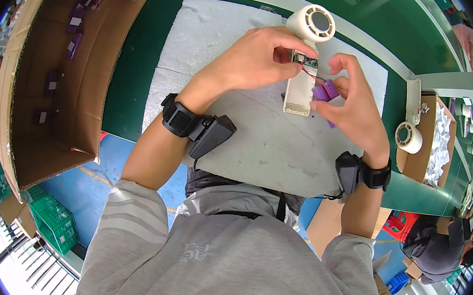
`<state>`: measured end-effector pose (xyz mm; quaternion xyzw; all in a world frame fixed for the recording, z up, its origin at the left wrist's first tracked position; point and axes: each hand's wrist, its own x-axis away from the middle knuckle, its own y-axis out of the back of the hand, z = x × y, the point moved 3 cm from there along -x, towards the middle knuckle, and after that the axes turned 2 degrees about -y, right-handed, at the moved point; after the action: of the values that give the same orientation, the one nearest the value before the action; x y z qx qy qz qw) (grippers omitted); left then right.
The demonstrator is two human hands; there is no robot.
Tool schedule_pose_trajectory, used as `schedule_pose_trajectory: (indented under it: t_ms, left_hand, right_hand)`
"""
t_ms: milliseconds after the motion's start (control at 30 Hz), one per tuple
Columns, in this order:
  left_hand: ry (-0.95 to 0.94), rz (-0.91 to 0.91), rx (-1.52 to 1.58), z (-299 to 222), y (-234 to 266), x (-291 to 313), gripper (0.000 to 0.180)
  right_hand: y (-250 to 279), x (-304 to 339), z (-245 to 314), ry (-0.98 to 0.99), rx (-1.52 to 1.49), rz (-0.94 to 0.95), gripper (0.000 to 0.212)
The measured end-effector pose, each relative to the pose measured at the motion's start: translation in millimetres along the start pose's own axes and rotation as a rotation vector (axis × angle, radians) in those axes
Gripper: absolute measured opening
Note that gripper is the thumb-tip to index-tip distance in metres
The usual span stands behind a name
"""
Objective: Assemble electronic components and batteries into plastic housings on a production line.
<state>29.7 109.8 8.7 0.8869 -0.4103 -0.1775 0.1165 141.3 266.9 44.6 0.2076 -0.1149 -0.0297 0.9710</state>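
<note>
A cream handheld fan (304,57) lies on the grey foam mat (218,38) with its round head pointing away from the person and its handle opened, a small circuit board (302,57) showing inside; red and black wires (313,74) run from that board to a purple battery pack (326,91); the right hand (354,105) has the pack pinched between thumb and fingertips just beside the handle, while the left hand (256,58) is closed in a fine pinch at the board, where the wires meet it, though what exactly sits between its fingertips is too small to tell. By the look of it the step in hand is wiring or seating the battery into the handle; the next move would call for a steady pack, slack wires kept clear of the shell's edge, and careful alignment with the cavity. Further out, an open cardboard box (40,117) with more purple packs stands to the left, and a tape roll (408,137) beside a carton of white pieces (439,144) to the right.
</note>
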Motion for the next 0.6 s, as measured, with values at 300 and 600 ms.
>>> schedule_pose_trajectory:
  t_ms: [300, 600]
  left_hand:
    - [0.097, 0.052, 0.207, 6.1, 2.1, 0.2, 0.031]
    - [0.228, -0.046, 0.120, 7.9, -4.4, 0.8, 0.031]
  right_hand:
    - [10.9, 7.6, -0.7, 0.394, 0.614, -0.223, 0.020]
    - [5.0, 14.2, 0.4, 0.386, 0.651, -0.308, 0.010]
